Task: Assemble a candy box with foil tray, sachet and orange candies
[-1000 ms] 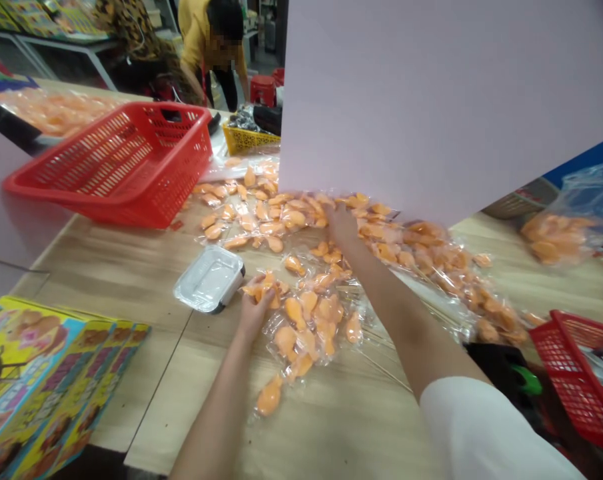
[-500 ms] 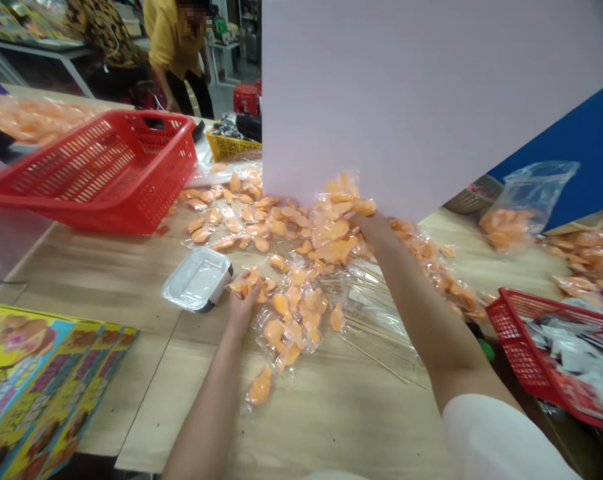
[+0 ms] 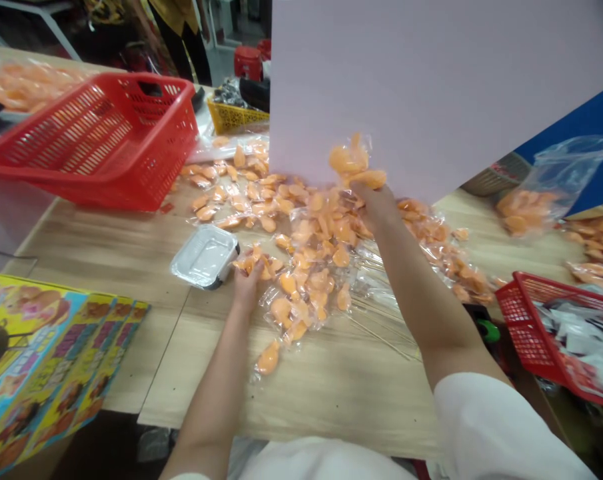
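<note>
The right hand (image 3: 376, 207) is higher than a moment ago. It has lifted a bunch of orange packets (image 3: 351, 163) from the pile, and this bunch now stands above the bench, in front of a pale board (image 3: 431, 87). The fingers are closed around the lower part of the bunch, so this hand is grasping and not released. Some packets hang out from the hand, and the clear plastic is a little blurred.

The left hand (image 3: 246, 283) stays low, near the bench (image 3: 331, 387). Its fingers are half curled over a small clump of packets (image 3: 256, 265), and it seems to grasp them, but the fingers hide part of the clump. A foil tray (image 3: 204, 257) sits just beside this hand and does not seem to touch it.

The pile of packets (image 3: 301, 233) spreads over the middle of the bench, between the two hands and further ahead. Each packet holds flat orange pieces; their exact kind is too small to tell. Thin sticks (image 3: 381, 333) lie under the right forearm. A red basket (image 3: 96, 140) stands on the bench at the left side, and a second red basket (image 3: 546, 327) with white packets is low at the right. Colourful boxes (image 3: 56, 353) lie at the near left corner.
</note>
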Motion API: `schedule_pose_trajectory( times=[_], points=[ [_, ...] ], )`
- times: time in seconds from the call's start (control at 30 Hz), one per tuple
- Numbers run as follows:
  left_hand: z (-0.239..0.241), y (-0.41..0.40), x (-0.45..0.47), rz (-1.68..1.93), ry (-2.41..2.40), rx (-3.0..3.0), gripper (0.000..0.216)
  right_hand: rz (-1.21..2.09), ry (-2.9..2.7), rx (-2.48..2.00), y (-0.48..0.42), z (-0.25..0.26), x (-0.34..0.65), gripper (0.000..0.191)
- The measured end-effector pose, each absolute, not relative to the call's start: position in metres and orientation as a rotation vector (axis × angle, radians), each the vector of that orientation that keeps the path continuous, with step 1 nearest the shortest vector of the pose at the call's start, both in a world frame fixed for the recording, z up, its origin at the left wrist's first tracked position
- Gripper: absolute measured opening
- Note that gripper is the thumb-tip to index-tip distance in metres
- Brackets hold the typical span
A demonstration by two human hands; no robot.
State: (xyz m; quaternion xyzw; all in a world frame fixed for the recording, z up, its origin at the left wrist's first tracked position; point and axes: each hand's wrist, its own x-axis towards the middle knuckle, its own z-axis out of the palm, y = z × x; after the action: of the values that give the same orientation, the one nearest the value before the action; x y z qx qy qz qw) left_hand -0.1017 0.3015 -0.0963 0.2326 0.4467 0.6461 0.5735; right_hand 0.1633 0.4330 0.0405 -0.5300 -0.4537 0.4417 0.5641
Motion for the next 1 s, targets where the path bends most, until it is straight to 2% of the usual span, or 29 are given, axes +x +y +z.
schedule_pose_trajectory(
  times=[0.27,0.43,0.57,0.7,0.77,1.0],
  points=[
    [-0.090,0.300,-0.102,1.533,1.056,0.566,0.050,0.446,-1.670,-1.391,0.399,0.057,0.150,0.053],
    [-0.091,0.300,-0.102,1.522,1.055,0.578,0.048,0.163,-1.919,-1.560,0.400,0.045,0.147,0.056],
    [-0.092,0.300,-0.102,1.522,1.060,0.550,0.052,0.324,-2.155,-1.610,0.406,0.022,0.144,0.063],
    [-0.093,0.299,-0.103,1.520,1.070,0.527,0.054,0.531,-2.330,-1.577,0.396,0.003,0.148,0.033],
    [-0.094,0.298,-0.103,1.504,1.085,0.560,0.053,0.570,-2.381,-1.471,0.384,-0.003,0.149,0.029],
    [-0.100,0.297,-0.104,1.502,1.119,0.586,0.052,0.637,-2.403,-1.215,0.333,-0.013,0.142,0.038]
  ],
)
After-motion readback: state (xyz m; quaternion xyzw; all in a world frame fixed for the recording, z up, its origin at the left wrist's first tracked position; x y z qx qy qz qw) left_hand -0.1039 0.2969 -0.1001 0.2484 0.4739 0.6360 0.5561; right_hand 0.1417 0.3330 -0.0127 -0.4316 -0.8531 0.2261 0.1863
